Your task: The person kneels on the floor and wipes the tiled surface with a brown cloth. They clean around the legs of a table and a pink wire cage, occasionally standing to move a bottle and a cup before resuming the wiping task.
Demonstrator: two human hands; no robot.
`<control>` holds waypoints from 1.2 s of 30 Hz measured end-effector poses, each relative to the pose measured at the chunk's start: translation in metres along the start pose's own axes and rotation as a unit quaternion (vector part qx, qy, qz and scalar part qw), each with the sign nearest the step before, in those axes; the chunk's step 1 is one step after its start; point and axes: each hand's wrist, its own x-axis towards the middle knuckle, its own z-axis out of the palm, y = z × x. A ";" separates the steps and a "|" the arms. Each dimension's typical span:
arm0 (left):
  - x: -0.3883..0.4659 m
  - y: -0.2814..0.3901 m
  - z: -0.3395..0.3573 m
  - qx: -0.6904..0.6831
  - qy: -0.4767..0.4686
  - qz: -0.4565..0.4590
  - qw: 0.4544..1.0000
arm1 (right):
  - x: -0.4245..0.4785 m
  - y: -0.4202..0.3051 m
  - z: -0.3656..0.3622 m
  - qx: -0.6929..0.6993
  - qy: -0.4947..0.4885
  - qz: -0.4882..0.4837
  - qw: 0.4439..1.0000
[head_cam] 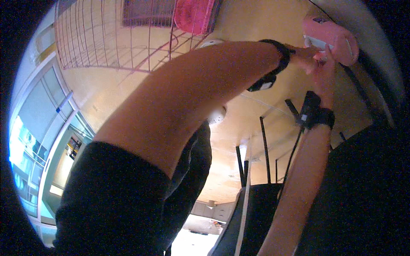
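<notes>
My left hand (304,60) and my right hand (323,75) come together at the lower left edge of a pink rounded object (342,41) at the upper right. It has a white part (315,42) near my fingertips and a dark mark on top; its exact kind is unclear. The fingers of both hands look closed on its edge, though blur hides the exact grip. A black band (283,56) with a small device (264,84) circles my left wrist. Another black strap with a device (310,108) is on my right wrist.
A wire pen (102,38) with a pink cushion (193,16) stands on the tan floor (105,92). White perforated clogs (218,116) show by my dark trousers. A black seat (259,198) with thin legs (265,150) is below. Sliding glass doors (41,128) line the left.
</notes>
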 end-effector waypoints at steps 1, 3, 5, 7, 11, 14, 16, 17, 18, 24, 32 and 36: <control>-0.008 0.000 -0.003 -0.025 -0.004 -0.009 1.000 | 0.000 -0.022 0.008 0.172 -0.054 0.066 0.981; -0.021 0.026 -0.006 -0.081 -0.019 -0.010 0.996 | -0.009 -0.034 0.001 0.273 -0.009 0.151 0.950; -0.031 0.055 -0.006 -0.121 -0.042 -0.001 0.992 | -0.022 -0.018 -0.011 0.179 0.139 0.170 0.959; -0.072 0.063 -0.005 -0.105 -0.042 0.022 0.993 | -0.038 -0.040 0.020 0.136 0.194 0.174 0.956; -0.152 0.137 0.002 -0.145 -0.164 0.000 0.976 | -0.151 -0.119 0.068 0.046 0.299 0.209 0.930; -0.234 0.186 0.017 -0.053 -0.156 -0.039 0.986 | -0.221 -0.201 0.117 -0.013 0.300 0.254 0.919; -0.276 0.264 -0.014 0.000 -0.225 -0.072 0.972 | -0.262 -0.252 0.146 -0.051 0.324 0.221 0.919; -0.296 0.296 -0.022 0.028 -0.249 -0.091 0.964 | -0.295 -0.257 0.146 -0.100 0.283 0.282 0.911; -0.314 0.336 -0.033 0.040 -0.295 -0.125 0.947 | -0.298 -0.305 0.157 -0.022 0.289 0.315 0.904; -0.421 0.492 -0.022 0.089 -0.287 -0.108 0.948 | -0.395 -0.449 0.153 -0.062 0.179 0.248 0.950; -0.455 0.677 0.055 0.137 -0.280 0.013 0.950 | -0.527 -0.593 0.084 -0.008 0.266 0.111 0.958; -0.408 0.704 0.182 0.156 -0.336 0.186 0.910 | -0.640 -0.591 0.018 -0.022 0.429 0.054 0.901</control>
